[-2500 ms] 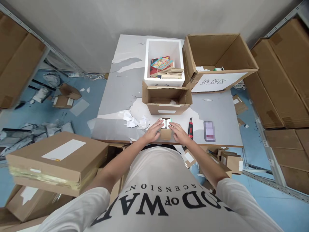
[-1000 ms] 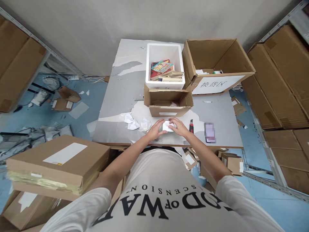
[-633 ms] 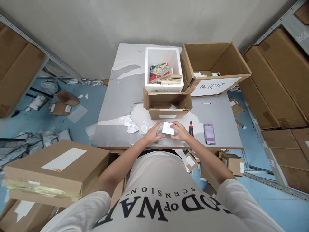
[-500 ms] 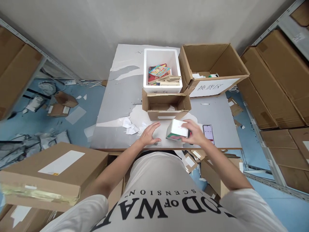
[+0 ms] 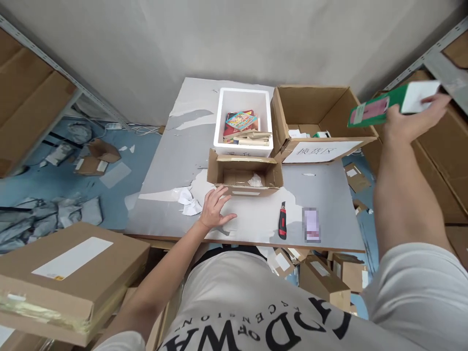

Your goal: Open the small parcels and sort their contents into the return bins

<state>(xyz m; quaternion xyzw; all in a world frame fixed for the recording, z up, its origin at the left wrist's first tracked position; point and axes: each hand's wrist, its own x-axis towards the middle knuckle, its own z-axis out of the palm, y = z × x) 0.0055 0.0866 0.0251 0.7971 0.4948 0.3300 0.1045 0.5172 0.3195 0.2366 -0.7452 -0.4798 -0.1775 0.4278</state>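
Observation:
My right hand [image 5: 413, 117] is raised at the far right and grips a green and white box [image 5: 397, 103] with a pink panel, beside the right edge of the large cardboard box [image 5: 365, 139]. My left hand [image 5: 215, 208] is empty, fingers apart, at the front wall of the small cardboard box [image 5: 244, 190]. Crumpled white paper [image 5: 189, 202] lies to its left. A red and black utility knife [image 5: 282, 222] lies on the table [image 5: 336, 204], with a phone [image 5: 311, 225], its screen blurred, to the right.
Behind the small box stands a white foam box [image 5: 217, 117] holding several books [image 5: 241, 121]. Stacked cartons [image 5: 73, 263] rise at the near left. Shelves with cartons [image 5: 420, 161] stand on the right. Cartons [image 5: 325, 275] and scraps lie on the floor.
My right hand has carried the green and white box from the table's front up to the far right. The utility knife now shows fully. My left hand has shifted slightly left.

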